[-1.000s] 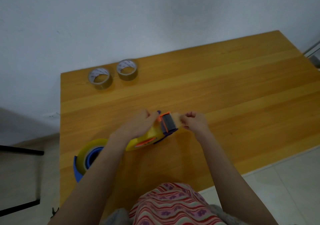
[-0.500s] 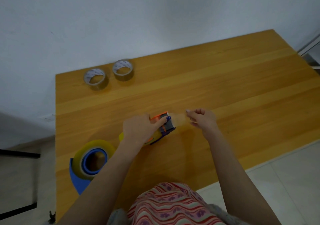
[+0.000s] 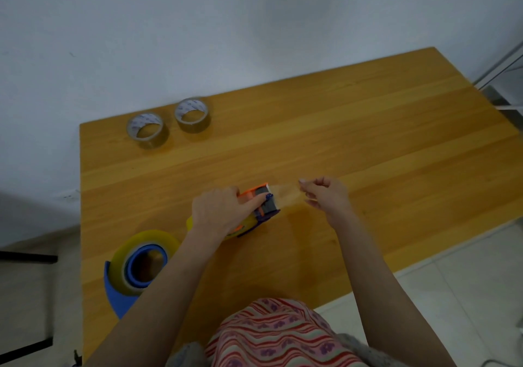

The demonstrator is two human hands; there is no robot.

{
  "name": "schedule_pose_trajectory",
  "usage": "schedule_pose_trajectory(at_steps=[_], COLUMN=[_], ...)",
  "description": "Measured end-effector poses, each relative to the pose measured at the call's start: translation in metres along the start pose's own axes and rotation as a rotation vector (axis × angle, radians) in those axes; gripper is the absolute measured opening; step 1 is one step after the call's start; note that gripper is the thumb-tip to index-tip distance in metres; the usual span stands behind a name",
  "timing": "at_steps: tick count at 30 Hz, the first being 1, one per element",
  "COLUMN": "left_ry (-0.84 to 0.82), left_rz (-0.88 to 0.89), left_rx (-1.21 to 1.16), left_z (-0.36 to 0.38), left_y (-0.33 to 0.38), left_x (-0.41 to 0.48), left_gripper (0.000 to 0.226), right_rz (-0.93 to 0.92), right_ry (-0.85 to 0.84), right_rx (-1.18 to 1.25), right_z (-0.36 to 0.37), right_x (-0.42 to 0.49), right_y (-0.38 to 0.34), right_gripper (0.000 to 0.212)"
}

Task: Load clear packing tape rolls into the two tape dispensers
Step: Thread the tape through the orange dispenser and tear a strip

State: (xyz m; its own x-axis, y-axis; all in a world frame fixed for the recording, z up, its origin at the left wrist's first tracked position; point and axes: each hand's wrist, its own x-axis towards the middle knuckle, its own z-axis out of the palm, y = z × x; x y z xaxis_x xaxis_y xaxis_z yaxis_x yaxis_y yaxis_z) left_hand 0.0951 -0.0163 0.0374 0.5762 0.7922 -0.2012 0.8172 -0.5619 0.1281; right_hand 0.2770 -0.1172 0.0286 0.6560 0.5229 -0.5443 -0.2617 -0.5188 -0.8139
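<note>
Blue dispenser (image 3: 116,296) holding a tape roll (image 3: 141,240) lies at the surface's (image 3: 368,154) near left corner. Mid-surface, left hand (image 3: 218,213) grips the orange dispenser (image 3: 267,204), fingers curled over it; right hand (image 3: 325,196) pinches the tape strip (image 3: 288,194) stretched from its front. Two spare rolls (image 3: 147,130) (image 3: 192,114) sit far left.

Your wooden table (image 3: 368,140) stands with its far edge against a plain white wall (image 3: 198,27), and pale floor tiles (image 3: 467,296) show past its near right corner. Off the table's left edge you have black bars (image 3: 28,258) low over the floor, perhaps a chair or stand frame; the view is too dim to tell. Beyond the far right corner a grey metal rack (image 3: 503,66) leans into view. At the near edge sits your red-striped patterned garment (image 3: 277,335).
</note>
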Motion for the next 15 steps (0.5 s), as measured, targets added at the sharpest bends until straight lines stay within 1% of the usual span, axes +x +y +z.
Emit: schedule_pose_trajectory(at_steps=[5,10,12,15], left_ry=[0.038,0.041,0.043,0.045], left_rz=[-0.035,-0.057,-0.053,-0.044], left_rx=[-0.060,-0.089,-0.084,-0.052], left_z=[0.001,0.002,0.001,-0.001], left_y=[-0.002,-0.002,0.001,0.007], left_x=[-0.001,-0.002,-0.002,-0.002], left_gripper=[0.067,0.066,0.066,0.064], right_rz=[0.076,0.232,0.247,0.199], right_ry=[-0.030,-0.085,-0.057,0.019], right_rx=[-0.021,0.007,-0.016,-0.113], right_z=[0.008,0.021,0.026,0.027], right_x=[0.001,-0.005,-0.008,-0.004], right_y=[0.005,0.022,0.026,0.027], right_gripper=[0.019,0.024,0.028,0.027])
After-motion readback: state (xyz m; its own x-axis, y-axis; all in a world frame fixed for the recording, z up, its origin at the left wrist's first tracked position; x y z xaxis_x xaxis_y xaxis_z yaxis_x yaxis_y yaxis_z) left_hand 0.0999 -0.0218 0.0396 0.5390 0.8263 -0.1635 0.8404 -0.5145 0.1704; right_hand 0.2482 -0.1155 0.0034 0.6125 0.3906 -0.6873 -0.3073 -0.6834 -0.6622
